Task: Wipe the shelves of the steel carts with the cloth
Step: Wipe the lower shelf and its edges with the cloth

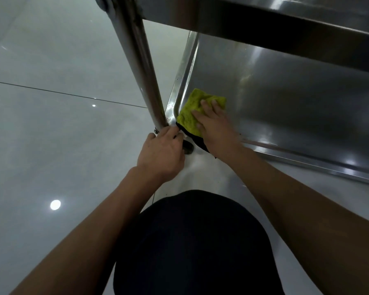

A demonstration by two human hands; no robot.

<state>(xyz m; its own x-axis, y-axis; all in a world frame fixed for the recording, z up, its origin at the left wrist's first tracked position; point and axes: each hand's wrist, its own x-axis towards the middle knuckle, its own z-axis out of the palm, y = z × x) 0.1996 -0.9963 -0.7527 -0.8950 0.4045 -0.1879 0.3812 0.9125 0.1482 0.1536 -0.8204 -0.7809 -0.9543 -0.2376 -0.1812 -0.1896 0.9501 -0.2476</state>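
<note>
Filling the bottom of the view is the person's dark-clothed knee [192,241], with both bare forearms reaching forward over it. Beyond it, the left hand [161,153] is curling its fingers round the corner of the steel cart's bottom shelf [285,107], at the foot of the round steel corner post [136,60]. Just beside it, the right hand [216,124] is lying flat with straight fingers, pressing the yellow-green microfibre cloth with a black edge [193,111] onto that shelf's near left corner. Farther up, the cart's upper steel shelf [285,18] is overhanging, and glossy pale floor tiles [51,103] are spreading away to the left.
</note>
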